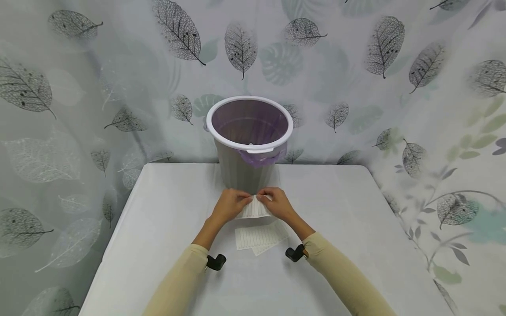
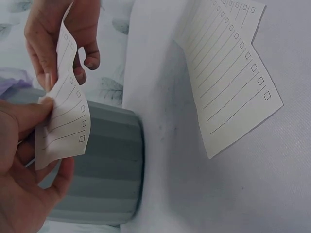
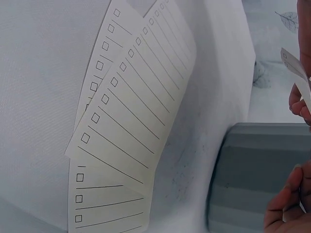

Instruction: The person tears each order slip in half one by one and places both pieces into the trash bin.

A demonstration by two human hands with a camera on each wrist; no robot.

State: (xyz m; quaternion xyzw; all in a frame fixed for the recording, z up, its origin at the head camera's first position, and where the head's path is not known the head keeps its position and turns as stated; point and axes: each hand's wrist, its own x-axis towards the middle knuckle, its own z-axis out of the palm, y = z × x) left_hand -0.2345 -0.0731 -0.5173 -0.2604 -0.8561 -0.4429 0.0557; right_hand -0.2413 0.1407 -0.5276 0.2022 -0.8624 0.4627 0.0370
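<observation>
A small white checklist sheet [image 1: 253, 210] with ruled lines and little tick boxes is held up over the table in front of the bin. My left hand [image 1: 232, 205] pinches its upper edge between thumb and fingers. Close beside it, my right hand [image 1: 275, 202] pinches the same edge. In the left wrist view the sheet [image 2: 68, 116] bends in a wave between the two hands. More checklist sheets [image 1: 258, 237] lie overlapping on the table below, fanned at different angles. The right wrist view catches only part of the held sheet [image 3: 294, 68] at its right edge.
A grey ribbed waste bin [image 1: 247, 173] with a white rim and a purple liner [image 1: 258, 159] stands behind the hands at the table's back. The white table [image 1: 166, 237] reaches to leaf-patterned curtains [image 1: 237, 48] at the back and sides.
</observation>
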